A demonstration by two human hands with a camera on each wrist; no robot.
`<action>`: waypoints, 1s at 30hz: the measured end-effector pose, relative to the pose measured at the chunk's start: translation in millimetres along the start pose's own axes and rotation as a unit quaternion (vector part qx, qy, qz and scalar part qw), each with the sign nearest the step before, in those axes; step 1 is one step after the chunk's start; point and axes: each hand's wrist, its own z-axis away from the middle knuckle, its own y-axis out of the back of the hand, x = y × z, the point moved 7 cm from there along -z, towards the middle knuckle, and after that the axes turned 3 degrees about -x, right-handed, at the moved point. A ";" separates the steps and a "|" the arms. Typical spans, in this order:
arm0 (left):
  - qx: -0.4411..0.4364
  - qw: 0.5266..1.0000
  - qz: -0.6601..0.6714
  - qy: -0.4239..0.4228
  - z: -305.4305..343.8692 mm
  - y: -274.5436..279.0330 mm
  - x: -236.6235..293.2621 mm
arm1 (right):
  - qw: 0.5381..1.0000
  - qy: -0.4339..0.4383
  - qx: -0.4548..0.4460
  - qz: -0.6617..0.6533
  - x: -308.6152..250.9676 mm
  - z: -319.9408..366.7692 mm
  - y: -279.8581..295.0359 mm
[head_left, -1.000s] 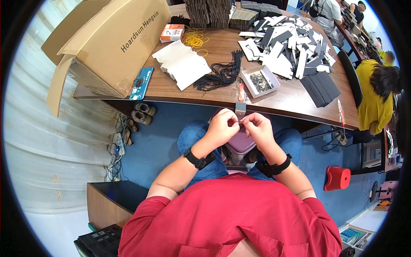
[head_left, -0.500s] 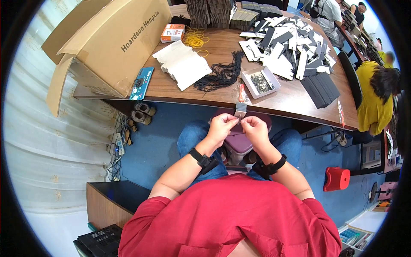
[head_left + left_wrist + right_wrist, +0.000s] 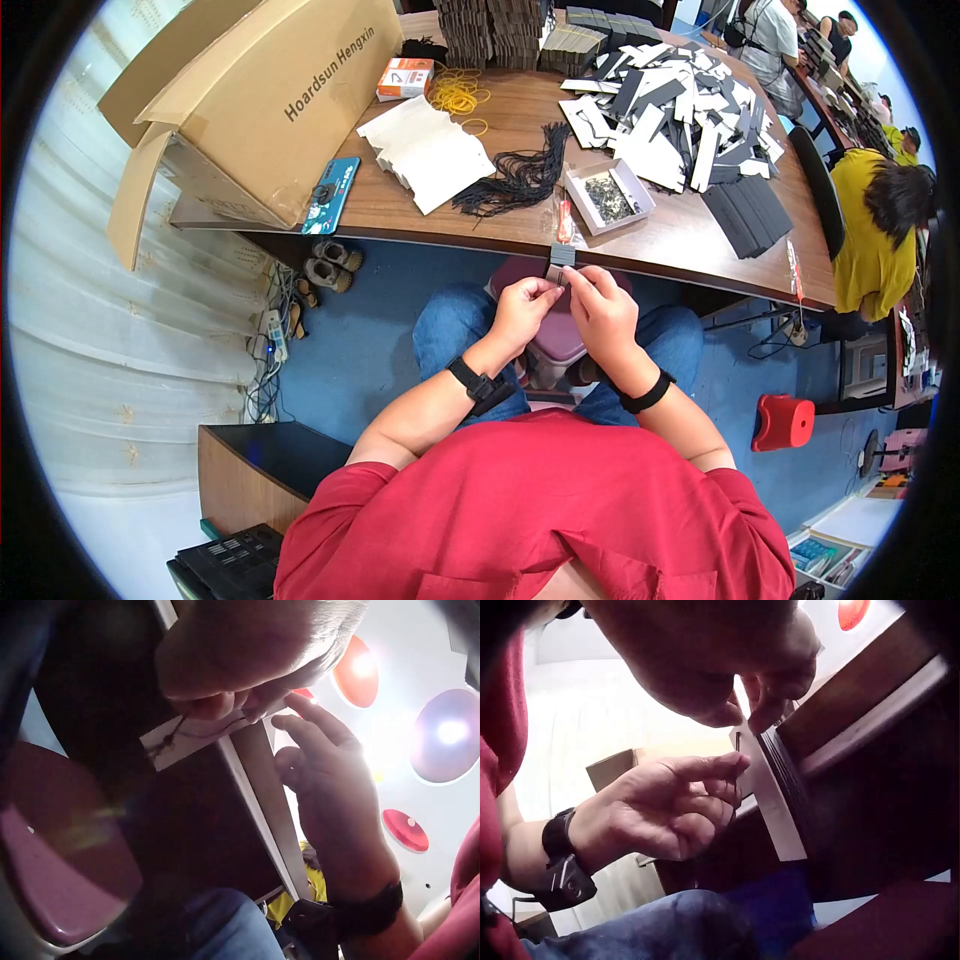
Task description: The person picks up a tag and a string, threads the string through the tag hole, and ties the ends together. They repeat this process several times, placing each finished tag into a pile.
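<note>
My left hand (image 3: 525, 309) pinches a thin dark cord (image 3: 738, 741) between thumb and fingertip, its other fingers curled in. The cord lies against the pale face of a narrow card (image 3: 776, 817) at the front of a small stack of cards (image 3: 563, 254), which juts past the table's front edge. A dark knot of cord (image 3: 169, 739) shows against the card in the left wrist view. My right hand (image 3: 605, 308) is at the card's upper end, thumb and fingertips on either side of it. The left hand is just below, beside the cord.
On the table (image 3: 400, 222) lie a bundle of black cords (image 3: 520, 178), a small tray of tiny parts (image 3: 608, 197), stacked black cards (image 3: 748, 215) and a heap of black and white strips (image 3: 670, 110). A carton (image 3: 270, 110) stands left; a purple stool (image 3: 555, 335) is below the hands.
Both hands were together over the stool with the cord between them, then drew slightly apart. Now the right hand has moved up to the stack, and the left keeps its pinch just below.
</note>
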 end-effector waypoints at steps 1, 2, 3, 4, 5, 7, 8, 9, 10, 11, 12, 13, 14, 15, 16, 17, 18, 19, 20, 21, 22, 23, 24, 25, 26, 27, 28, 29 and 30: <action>-0.004 1.000 -0.001 0.017 0.8 -0.1 0.4 | 1.000 0.008 -0.001 0.005 -1.0 -0.3 -0.5; -0.002 1.000 0.008 0.014 2.0 -0.5 3.6 | 1.000 0.004 0.001 -0.007 -0.9 -0.7 -0.9; -0.001 1.000 0.016 0.011 3.4 -1.6 6.7 | 1.000 -0.001 0.003 -0.018 -1.2 -1.3 -1.1; 0.000 1.000 0.025 0.008 3.6 -2.5 8.3 | 1.000 -0.006 0.006 -0.029 -1.1 -2.2 -0.9; 0.000 0.999 0.034 -0.002 1.9 -2.8 5.3 | 0.998 -0.033 -0.008 -0.054 1.9 -2.7 -3.1; -0.001 0.998 0.054 -0.023 -2.1 -4.1 2.6 | 0.990 -0.087 -0.036 -0.102 7.9 -3.3 -7.2; -0.006 0.999 0.042 -0.009 -2.4 -3.5 -0.6 | 0.992 -0.078 -0.031 -0.093 7.0 -4.7 -6.2; -0.011 0.999 0.031 0.005 0.2 -3.6 4.9 | 0.994 -0.070 -0.028 -0.084 6.1 -5.8 -5.4; -0.015 1.000 0.019 0.019 1.9 -3.6 6.9 | 0.995 -0.060 -0.024 -0.076 4.7 -6.5 -4.9; -0.015 1.000 0.023 0.012 1.8 -3.6 7.4 | 0.995 -0.065 -0.029 -0.075 4.6 -6.3 -5.7; -0.015 1.000 0.026 0.004 1.3 -3.8 7.2 | 0.994 -0.070 -0.034 -0.074 4.3 -5.9 -6.4; -0.015 0.999 0.030 -0.004 0.7 -4.0 6.9 | 0.994 -0.075 -0.039 -0.073 4.2 -6.0 -6.9; -0.012 0.999 0.030 -0.010 0.1 -3.7 6.0 | 0.991 -0.092 -0.048 -0.084 5.7 -6.5 -7.9; -0.009 0.999 0.030 -0.016 -0.2 -3.6 5.6 | 0.988 -0.109 -0.058 -0.095 6.9 -7.2 -8.6; -0.007 0.999 0.030 -0.021 -0.3 -3.4 6.0 | 0.984 -0.127 -0.067 -0.105 8.1 -8.0 -9.0; -0.006 0.999 0.029 -0.015 0.0 -3.4 5.8 | 0.980 -0.142 -0.073 -0.122 9.0 -9.8 -8.3; -0.005 1.000 0.028 -0.009 1.0 -3.8 8.6 | 0.975 -0.157 -0.079 -0.139 9.9 -11.9 -7.4; -0.005 1.000 0.027 -0.002 1.5 -4.1 9.8 | 0.969 -0.172 -0.086 -0.156 11.2 -12.5 -7.8; -0.005 1.000 0.029 0.001 1.5 -4.2 9.0 | 0.965 -0.180 -0.084 -0.168 12.2 -11.9 -8.1; -0.005 0.999 0.032 0.004 1.4 -4.1 7.9 | 0.962 -0.189 -0.083 -0.180 13.3 -11.3 -8.6; -0.005 0.999 0.034 0.007 1.1 -3.8 6.8 | 0.958 -0.197 -0.081 -0.193 14.2 -11.0 -9.0; -0.006 0.999 0.037 0.005 0.2 -3.3 5.3 | 0.955 -0.206 -0.084 -0.198 14.8 -10.3 -9.8; -0.006 0.999 0.039 0.003 -0.1 -2.9 3.9 | 0.951 -0.215 -0.087 -0.204 15.0 -8.9 -10.3; -0.007 0.999 0.041 0.001 0.0 -2.9 3.4 | 0.947 -0.225 -0.091 -0.210 15.4 -7.6 -10.9; -0.008 0.999 0.036 0.005 0.2 -2.6 3.3 | 0.947 -0.223 -0.087 -0.216 15.7 -8.0 -10.7; -0.009 0.999 0.031 0.008 1.4 -2.7 6.2 | 0.946 -0.222 -0.083 -0.222 16.7 -8.2 -10.8; -0.010 1.000 0.025 0.012 2.1 -2.8 7.6 | 0.945 -0.220 -0.079 -0.227 17.8 -8.4 -11.2; -0.010 1.000 0.023 0.006 1.8 -2.5 7.1 | 0.939 -0.235 -0.076 -0.240 21.7 -6.8 -14.2; -0.009 1.000 0.022 0.000 1.0 -1.8 4.9 | 0.932 -0.249 -0.074 -0.253 26.1 -4.5 -18.7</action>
